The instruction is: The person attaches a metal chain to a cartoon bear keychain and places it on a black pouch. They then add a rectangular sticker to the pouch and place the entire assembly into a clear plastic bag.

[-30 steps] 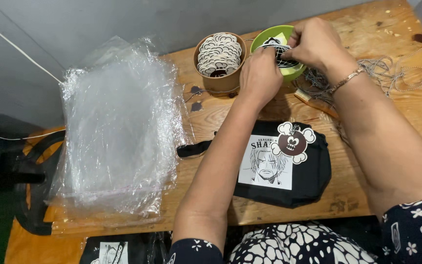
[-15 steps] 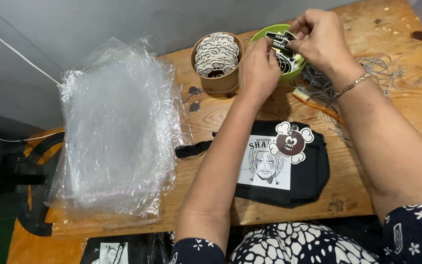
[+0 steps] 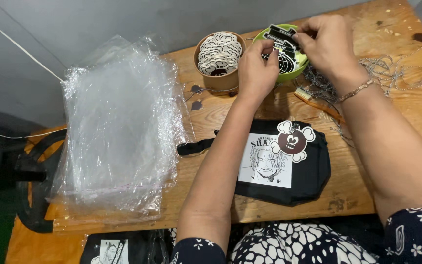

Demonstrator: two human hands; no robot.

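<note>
Both my hands over the green bowl point(image 3: 296, 68) — right hand point(image 3: 326, 44) pinching black tags point(image 3: 280, 35), long axis slanting. Left hand point(image 3: 257, 68) fingers curled, touching them from below-left.

Wooden table point(image 3: 367, 195) with plastic bags point(image 3: 118, 132), black pouch point(image 3: 308, 176), two tubs, ball chains point(image 3: 391, 73).

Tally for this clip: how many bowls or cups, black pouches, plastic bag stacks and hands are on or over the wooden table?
Round containers: 2, a brown cup and a green bowl
Black pouch: 1
Stack of clear plastic bags: 1
Hands: 2, left hand and right hand
Total: 6
</note>
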